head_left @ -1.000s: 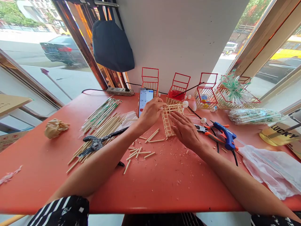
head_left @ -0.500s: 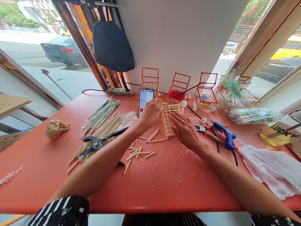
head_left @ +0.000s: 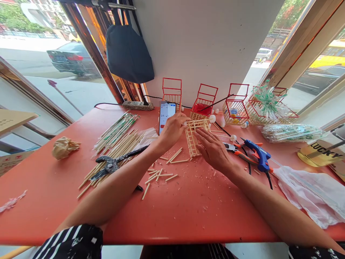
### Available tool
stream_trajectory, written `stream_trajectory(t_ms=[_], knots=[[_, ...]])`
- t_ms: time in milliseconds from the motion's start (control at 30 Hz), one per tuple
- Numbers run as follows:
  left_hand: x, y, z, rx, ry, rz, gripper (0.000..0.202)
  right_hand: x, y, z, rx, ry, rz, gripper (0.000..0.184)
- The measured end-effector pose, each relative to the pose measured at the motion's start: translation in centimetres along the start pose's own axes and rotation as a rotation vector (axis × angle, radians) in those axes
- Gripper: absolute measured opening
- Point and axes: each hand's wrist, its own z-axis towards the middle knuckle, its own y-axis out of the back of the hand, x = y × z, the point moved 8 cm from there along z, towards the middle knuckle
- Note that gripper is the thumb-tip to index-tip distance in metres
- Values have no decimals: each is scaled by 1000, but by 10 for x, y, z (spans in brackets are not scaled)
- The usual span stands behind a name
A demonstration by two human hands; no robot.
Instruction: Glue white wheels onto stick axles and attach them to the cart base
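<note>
A small openwork cart frame of pale wooden sticks (head_left: 192, 140) is tilted on the red table between my hands. My left hand (head_left: 174, 126) pinches a small white wheel at the frame's upper left corner, largely covered by the fingertips. Opposite it, another white wheel (head_left: 212, 118) projects from the upper right corner. My right hand (head_left: 214, 149) lies against the frame's right side with its fingers stretched out straight and touching the sticks. Short cut sticks (head_left: 157, 175) are scattered below my left hand. Behind that hand stands a phone (head_left: 167, 111) showing a timer.
Several red-topped stick carts (head_left: 206, 99) line the wall. Long-handled cutters (head_left: 110, 164) lie across a bundle of sticks (head_left: 126, 144) at left. Pliers (head_left: 239, 153), a blue glue gun (head_left: 257, 154) and a white plastic bag (head_left: 302, 194) are at right. A power strip (head_left: 138, 105) sits behind.
The white wheel at the frame's upper right has shifted very slightly to the right. Both hands keep almost the same place.
</note>
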Motion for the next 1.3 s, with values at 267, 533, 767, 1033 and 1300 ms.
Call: stream_trajectory(t_ms=[267, 533, 767, 1033, 1300], knots=[[3, 1, -1, -23, -32, 13, 30, -13, 29, 1, -192, -46, 22, 43], [5, 2, 1, -39, -21, 6, 31, -17, 24, 0, -215, 10, -43, 37], [4, 1, 1, -32, -17, -3, 30, -14, 26, 1, -214, 21, -84, 34], [1, 1, -2, -31, -68, 13, 39, -12, 26, 1, -221, 28, -135, 28], [-3, -3, -3, 5, -108, 32, 39, -16, 26, 2, -200, 20, -79, 28]])
